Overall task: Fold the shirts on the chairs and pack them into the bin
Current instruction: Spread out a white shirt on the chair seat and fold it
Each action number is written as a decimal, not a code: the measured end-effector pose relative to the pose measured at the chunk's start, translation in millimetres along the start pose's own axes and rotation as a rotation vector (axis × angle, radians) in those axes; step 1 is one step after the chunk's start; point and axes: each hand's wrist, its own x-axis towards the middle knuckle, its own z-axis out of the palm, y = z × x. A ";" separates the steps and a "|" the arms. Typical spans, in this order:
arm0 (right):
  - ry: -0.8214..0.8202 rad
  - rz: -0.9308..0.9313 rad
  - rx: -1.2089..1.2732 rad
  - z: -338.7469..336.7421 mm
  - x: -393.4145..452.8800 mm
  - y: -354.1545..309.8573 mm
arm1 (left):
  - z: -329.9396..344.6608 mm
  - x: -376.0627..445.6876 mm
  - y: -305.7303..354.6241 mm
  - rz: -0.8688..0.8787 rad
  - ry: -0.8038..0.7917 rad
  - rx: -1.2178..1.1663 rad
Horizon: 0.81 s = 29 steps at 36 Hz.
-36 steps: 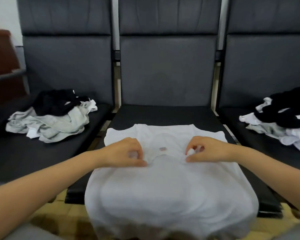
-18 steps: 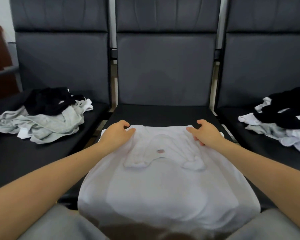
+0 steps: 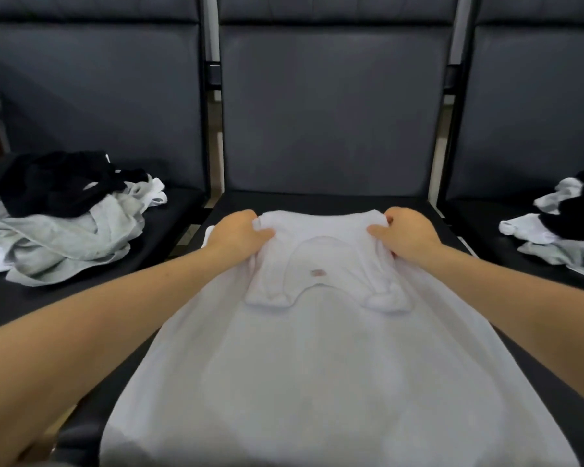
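Observation:
A white sleeveless shirt (image 3: 317,358) lies spread over the middle chair seat (image 3: 317,202), its hem hanging over the front edge toward me. Its top part with the straps and neckline is folded back toward me, a small label showing. My left hand (image 3: 240,235) grips the far fold at its left corner. My right hand (image 3: 403,235) grips the same fold at its right corner. No bin is in view.
A heap of grey, white and black clothes (image 3: 64,214) lies on the left chair. Another pile of black and white clothes (image 3: 563,220) sits on the right chair. Dark chair backs (image 3: 327,106) rise right behind the seats.
Both hands let go of the shirt straps near the neckline and moved away from me to the far fold, where they now grip the cloth. The view has shifted closer.

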 end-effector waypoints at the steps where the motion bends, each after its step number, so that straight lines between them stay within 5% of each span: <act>1: 0.028 0.000 0.007 1.2 9.1 0.2 | 1.4 10.0 0.6 -0.001 0.017 -0.020; 10: 0.157 0.058 0.018 21.8 89.3 -3.0 | 19.4 91.2 19.4 -0.056 0.106 -0.066; 14: 0.065 0.125 0.052 32.9 110.0 -5.5 | 30.3 103.5 20.1 -0.134 0.076 -0.003; 20: -0.105 0.073 -0.068 38.2 104.1 -8.8 | 37.7 99.0 10.8 -0.121 -0.038 0.111; 29: -0.031 -0.059 0.133 8.8 42.4 -19.8 | 0.9 30.5 35.2 0.057 0.036 0.070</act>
